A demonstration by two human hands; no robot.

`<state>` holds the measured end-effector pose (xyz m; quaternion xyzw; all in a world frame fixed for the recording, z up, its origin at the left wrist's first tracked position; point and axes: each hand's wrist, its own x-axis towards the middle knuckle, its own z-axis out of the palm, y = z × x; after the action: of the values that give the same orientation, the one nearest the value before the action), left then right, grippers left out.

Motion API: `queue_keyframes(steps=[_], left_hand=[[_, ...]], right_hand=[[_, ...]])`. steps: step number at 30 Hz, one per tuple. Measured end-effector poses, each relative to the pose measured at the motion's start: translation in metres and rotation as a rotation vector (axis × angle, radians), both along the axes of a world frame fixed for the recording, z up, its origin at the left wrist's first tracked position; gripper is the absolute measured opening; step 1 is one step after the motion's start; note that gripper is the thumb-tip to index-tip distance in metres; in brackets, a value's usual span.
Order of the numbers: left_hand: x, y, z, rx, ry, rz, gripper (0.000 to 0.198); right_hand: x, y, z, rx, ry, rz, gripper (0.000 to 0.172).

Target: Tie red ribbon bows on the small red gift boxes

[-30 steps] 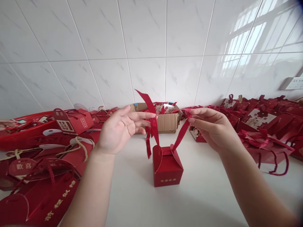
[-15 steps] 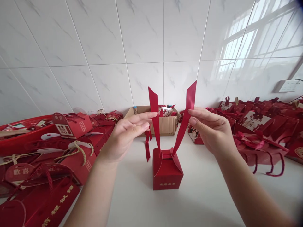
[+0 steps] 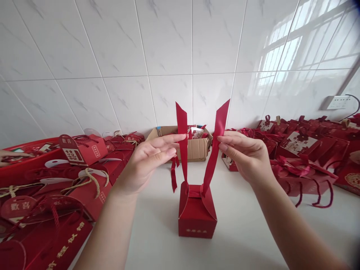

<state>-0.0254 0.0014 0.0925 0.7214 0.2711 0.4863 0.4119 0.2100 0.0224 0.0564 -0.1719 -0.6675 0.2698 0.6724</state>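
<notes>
A small red gift box (image 3: 198, 210) with gold characters stands upright on the white table, its top flaps folded in. A red ribbon (image 3: 182, 155) comes up from its top in two tails with slanted ends. My left hand (image 3: 146, 157) pinches the left tail between thumb and fingers. The right tail is pinched the same way by my right hand (image 3: 246, 155). Both tails are held up in a V above the box.
Behind the box stands an open cardboard carton (image 3: 197, 150) with red items in it. Red gift boxes (image 3: 81, 150) crowd the left side, beside a red basin (image 3: 28, 161) where another person's hand (image 3: 11, 155) shows. More red boxes (image 3: 306, 148) fill the right.
The gift box has shifted a little toward me. My right hand and its ribbon tail have moved slightly left, while the grip of both hands stays the same. Another person's hand shows more at the basin.
</notes>
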Motion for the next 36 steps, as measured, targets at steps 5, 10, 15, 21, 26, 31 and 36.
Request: queue_keyframes(steps=[5, 10, 15, 21, 26, 31, 36], left_hand=[[0.001, -0.004, 0.001, 0.025, -0.008, 0.046, 0.029], [0.007, -0.008, 0.000, 0.037, 0.001, 0.082, 0.027], [0.013, -0.007, -0.001, 0.083, -0.053, 0.164, 0.021], [0.022, -0.008, -0.004, 0.078, -0.130, 0.146, 0.015], [0.032, -0.014, -0.005, -0.052, -0.055, 0.130, 0.041], [0.035, -0.012, -0.007, -0.103, -0.032, 0.158, 0.042], [0.038, -0.010, -0.007, -0.049, -0.027, 0.129, 0.016]], right_hand=[[0.001, -0.001, 0.000, 0.007, 0.005, -0.014, 0.025], [0.000, -0.002, 0.000, -0.024, 0.038, 0.009, 0.023], [-0.004, -0.009, 0.004, -0.107, 0.091, 0.087, 0.019], [-0.009, -0.018, 0.008, -0.203, 0.048, 0.181, 0.018], [-0.016, -0.017, 0.006, -0.305, -0.054, 0.250, 0.026], [-0.019, -0.018, 0.007, -0.306, -0.128, 0.311, 0.017], [-0.019, -0.022, 0.009, -0.295, -0.166, 0.347, 0.015]])
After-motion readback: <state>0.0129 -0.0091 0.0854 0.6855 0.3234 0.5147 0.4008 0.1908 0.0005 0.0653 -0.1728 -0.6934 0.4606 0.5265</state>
